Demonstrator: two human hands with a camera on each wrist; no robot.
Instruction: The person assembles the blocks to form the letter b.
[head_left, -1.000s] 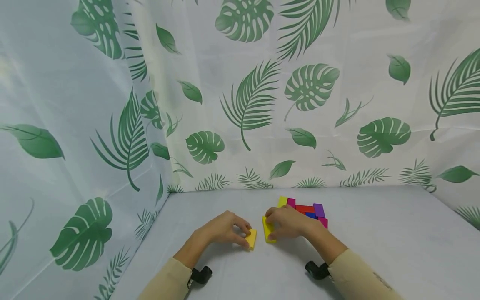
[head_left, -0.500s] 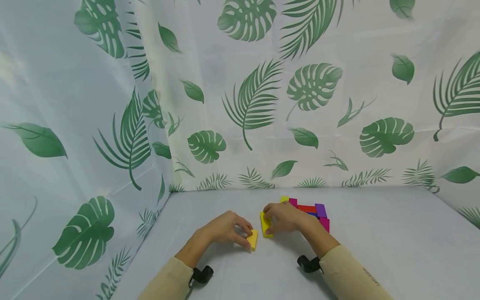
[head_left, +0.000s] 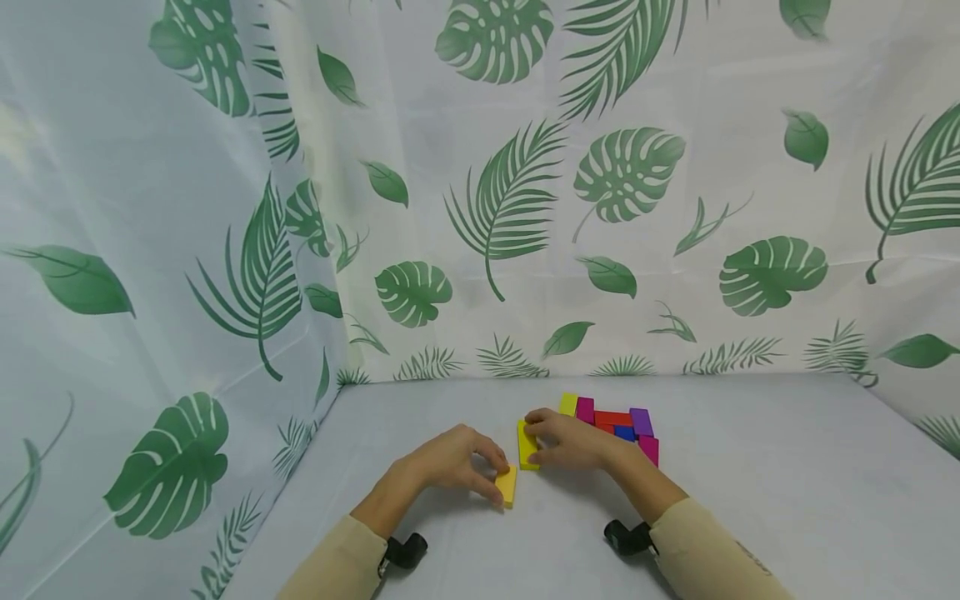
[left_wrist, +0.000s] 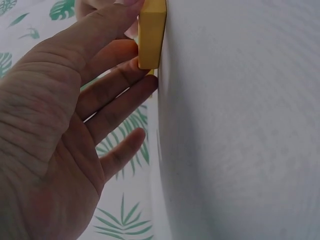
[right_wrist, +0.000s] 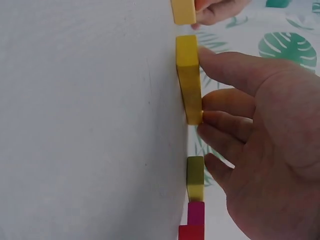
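My left hand [head_left: 453, 460] pinches a light yellow block [head_left: 508, 490], with the thumb by its near end and fingers at its far end. In the left wrist view that block [left_wrist: 151, 35] lies flat against the table, partly behind the fingers. To the right, my right hand [head_left: 572, 442] rests its thumb and fingertips on a longer, brighter yellow block [head_left: 527, 450]. Seen from the right wrist, the thumb touches this block's [right_wrist: 189, 80] upper face and the other fingertips meet it near its far end. A small gap separates the two yellow blocks.
Behind the right hand lies a close cluster of coloured blocks: a yellow-green one [head_left: 568, 404], magenta ones [head_left: 648, 451], red [head_left: 611, 417], blue [head_left: 624, 433] and purple [head_left: 641, 422]. They lie on the white table [head_left: 735, 492]. A leaf-patterned curtain [head_left: 660, 275] closes off the back and left.
The bright yellow block has slid slightly left and away under my right hand. The light yellow block has shifted a little towards the body. More of the coloured cluster shows.
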